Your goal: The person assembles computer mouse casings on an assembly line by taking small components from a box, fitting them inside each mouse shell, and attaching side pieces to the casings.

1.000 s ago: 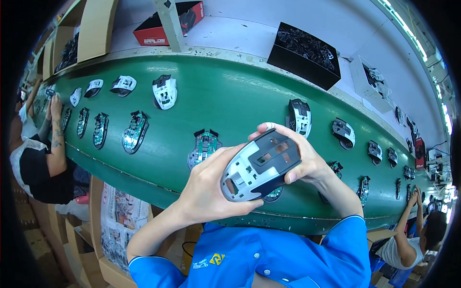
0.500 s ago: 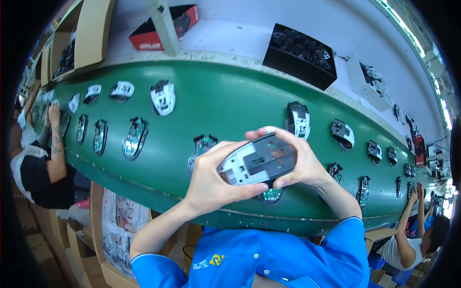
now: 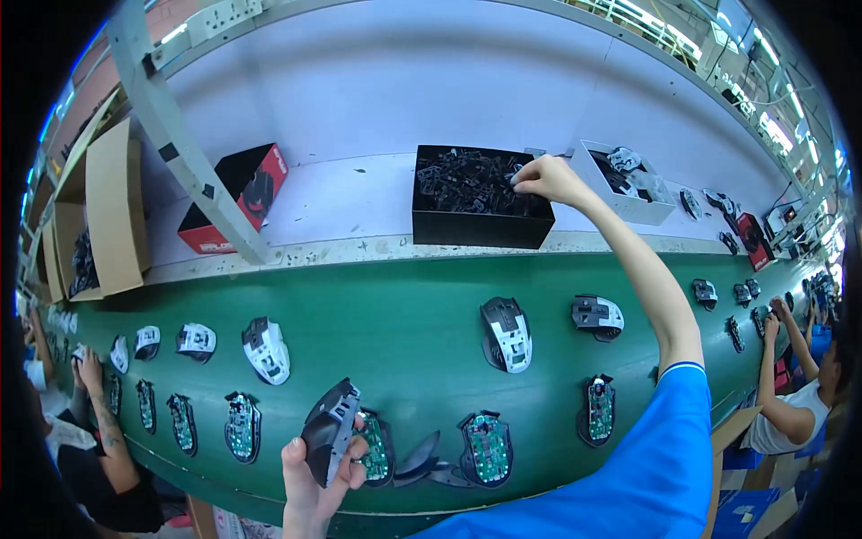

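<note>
My left hand point(image 3: 310, 476) grips a dark mouse top shell point(image 3: 330, 429), tilted on its side above the near edge of the green belt. My right hand point(image 3: 549, 180) reaches far forward to a black box point(image 3: 480, 229) of small black plastic parts point(image 3: 462, 180). Its fingertips are pinched together over the box's right side; what is between them, if anything, is too small to make out. Just right of my left hand lies a mouse base with a green circuit board point(image 3: 377, 449), partly hidden by my fingers. Loose dark curved shell pieces point(image 3: 422, 463) lie beside it.
Grey-and-white mouse shells point(image 3: 507, 334) and bases with circuit boards point(image 3: 488, 449) line the green belt point(image 3: 395, 314). On the shelf stand a red box point(image 3: 256, 193) and a white box point(image 3: 642, 207). A metal post point(image 3: 184, 148) rises at left. Co-workers point(image 3: 790, 404) sit at both sides.
My right hand has let go of the mouse shell and reached out to the black box. My left hand has lowered leftward, keeping the shell. The view has tilted up toward the shelf.
</note>
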Action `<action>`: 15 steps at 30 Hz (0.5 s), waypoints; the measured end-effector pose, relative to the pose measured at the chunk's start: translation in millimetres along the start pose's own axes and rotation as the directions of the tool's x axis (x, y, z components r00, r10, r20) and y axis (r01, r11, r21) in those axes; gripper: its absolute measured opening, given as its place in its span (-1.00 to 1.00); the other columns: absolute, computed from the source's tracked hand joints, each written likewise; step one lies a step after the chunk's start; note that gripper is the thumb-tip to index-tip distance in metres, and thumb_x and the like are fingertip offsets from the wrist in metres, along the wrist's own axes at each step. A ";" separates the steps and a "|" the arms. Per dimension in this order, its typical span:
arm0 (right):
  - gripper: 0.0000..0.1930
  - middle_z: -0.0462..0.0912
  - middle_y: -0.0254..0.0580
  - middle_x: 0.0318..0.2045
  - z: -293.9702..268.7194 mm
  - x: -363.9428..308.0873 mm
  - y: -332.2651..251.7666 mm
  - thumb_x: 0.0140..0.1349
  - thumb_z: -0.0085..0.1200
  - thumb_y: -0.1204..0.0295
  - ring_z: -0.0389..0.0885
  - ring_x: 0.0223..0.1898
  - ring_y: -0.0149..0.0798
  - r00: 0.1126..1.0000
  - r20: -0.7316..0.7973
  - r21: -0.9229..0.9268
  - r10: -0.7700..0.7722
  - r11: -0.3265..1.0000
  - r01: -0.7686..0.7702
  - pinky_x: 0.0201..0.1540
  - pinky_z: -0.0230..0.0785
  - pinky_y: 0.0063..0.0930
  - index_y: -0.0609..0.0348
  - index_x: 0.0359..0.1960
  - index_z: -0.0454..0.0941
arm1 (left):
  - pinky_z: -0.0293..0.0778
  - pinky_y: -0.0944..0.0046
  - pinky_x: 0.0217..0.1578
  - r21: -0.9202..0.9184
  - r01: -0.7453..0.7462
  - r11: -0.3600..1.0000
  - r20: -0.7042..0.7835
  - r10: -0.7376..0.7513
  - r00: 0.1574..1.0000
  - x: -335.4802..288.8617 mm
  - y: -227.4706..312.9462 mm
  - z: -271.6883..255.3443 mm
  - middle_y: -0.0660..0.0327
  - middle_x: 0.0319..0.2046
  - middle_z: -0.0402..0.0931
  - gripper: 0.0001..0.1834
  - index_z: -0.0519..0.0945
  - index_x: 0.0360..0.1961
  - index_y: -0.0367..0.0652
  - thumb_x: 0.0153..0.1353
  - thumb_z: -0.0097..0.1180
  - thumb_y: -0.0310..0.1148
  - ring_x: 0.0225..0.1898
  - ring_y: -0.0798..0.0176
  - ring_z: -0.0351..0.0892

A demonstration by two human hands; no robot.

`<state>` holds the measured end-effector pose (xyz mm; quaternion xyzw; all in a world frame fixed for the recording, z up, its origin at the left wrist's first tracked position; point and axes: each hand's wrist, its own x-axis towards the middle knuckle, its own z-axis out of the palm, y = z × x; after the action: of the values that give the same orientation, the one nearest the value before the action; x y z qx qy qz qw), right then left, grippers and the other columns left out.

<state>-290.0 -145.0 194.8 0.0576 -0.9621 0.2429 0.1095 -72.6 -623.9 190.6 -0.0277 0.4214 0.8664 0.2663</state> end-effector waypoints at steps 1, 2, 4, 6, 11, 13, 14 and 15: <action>-0.73 0.68 -0.14 -0.47 7.5 5.7 9.0 0.01 0.21 0.26 0.62 -0.51 -0.30 0.993 -0.018 -0.084 -0.115 0.990 0.113 -0.40 0.48 -0.40 0.14 -0.31 0.68 | 0.40 0.34 -0.66 -0.028 0.017 0.999 -0.030 -0.018 0.999 3.6 1.7 -0.6 0.07 -0.11 0.42 -0.11 0.32 0.09 -0.38 -0.01 0.12 0.23 -0.30 0.26 0.40; -0.69 0.68 -0.13 -0.45 12.3 11.4 -15.0 -0.04 0.25 0.17 0.65 -0.41 -0.20 0.993 0.082 -0.021 0.088 0.996 -0.087 -0.30 0.48 -0.36 0.09 -0.34 0.69 | 0.39 0.35 -0.65 -0.059 0.016 0.998 -0.062 -0.020 0.998 3.8 4.9 -3.9 0.09 -0.12 0.43 -0.14 0.34 0.06 -0.37 0.00 0.12 0.22 -0.31 0.25 0.39; -0.68 0.68 -0.13 -0.46 25.1 18.5 -22.2 -0.08 0.27 0.13 0.65 -0.40 -0.13 0.980 0.054 -0.133 0.191 0.974 -0.182 -0.28 0.47 -0.32 0.07 -0.37 0.70 | 0.39 0.35 -0.66 -0.071 0.019 0.997 -0.066 -0.023 0.998 7.9 7.3 -3.2 0.10 -0.13 0.43 -0.15 0.35 0.05 -0.38 0.00 0.11 0.21 -0.31 0.26 0.39; -0.68 0.68 -0.12 -0.46 37.1 23.3 -20.7 -0.10 0.29 0.11 0.63 -0.47 -0.10 0.987 0.031 -0.184 0.159 0.971 -0.151 -0.32 0.46 -0.30 0.06 -0.40 0.70 | 0.39 0.35 -0.65 -0.074 0.025 0.997 -0.051 -0.029 0.998 12.5 9.0 -3.2 0.10 -0.13 0.43 -0.16 0.36 0.04 -0.38 0.00 0.11 0.21 -0.32 0.27 0.39; -0.71 0.55 -0.33 -0.63 15.5 32.9 -14.9 -0.05 0.29 0.20 0.50 -0.61 -0.45 0.912 0.151 0.101 0.382 0.912 -0.398 -0.69 0.42 -0.49 0.14 -0.38 0.68 | 0.41 0.34 -0.65 -0.075 0.047 0.996 -0.062 -0.052 0.997 18.6 11.2 -1.6 0.08 -0.16 0.44 -0.22 0.36 0.04 -0.39 0.09 0.05 0.16 -0.29 0.26 0.43; -0.70 0.56 -0.32 -0.61 17.3 33.1 -8.0 -0.05 0.28 0.20 0.50 -0.61 -0.44 0.917 0.159 0.087 0.366 0.920 -0.382 -0.68 0.42 -0.49 0.14 -0.37 0.67 | 0.42 0.33 -0.64 -0.120 0.057 0.991 -0.053 -0.064 0.997 17.9 9.7 -3.2 0.08 -0.15 0.44 -0.24 0.36 0.05 -0.37 0.11 0.04 0.15 -0.28 0.25 0.44; -0.70 0.58 -0.30 -0.58 18.0 33.9 -10.1 -0.04 0.27 0.20 0.50 -0.60 -0.44 0.923 0.165 0.082 0.347 0.928 -0.363 -0.68 0.43 -0.49 0.14 -0.35 0.67 | 0.44 0.31 -0.62 -0.158 0.064 0.985 -0.046 -0.073 0.996 18.1 10.2 -5.0 0.07 -0.15 0.43 -0.26 0.36 0.06 -0.35 0.12 0.03 0.14 -0.28 0.24 0.44; -0.71 0.61 -0.29 -0.53 26.1 30.2 -22.7 -0.03 0.25 0.20 0.53 -0.58 -0.42 0.964 0.135 0.144 0.227 0.958 -0.246 -0.68 0.44 -0.48 0.12 -0.34 0.67 | 0.45 0.29 -0.61 -0.198 0.066 0.978 -0.043 -0.076 0.996 17.8 9.9 -5.9 0.07 -0.15 0.43 -0.28 0.35 0.07 -0.32 0.14 0.01 0.13 -0.27 0.23 0.45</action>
<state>-320.3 -179.1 189.9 -0.0354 -0.9443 0.3267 0.0178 -93.7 -625.5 189.0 -0.0909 0.3391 0.8928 0.2821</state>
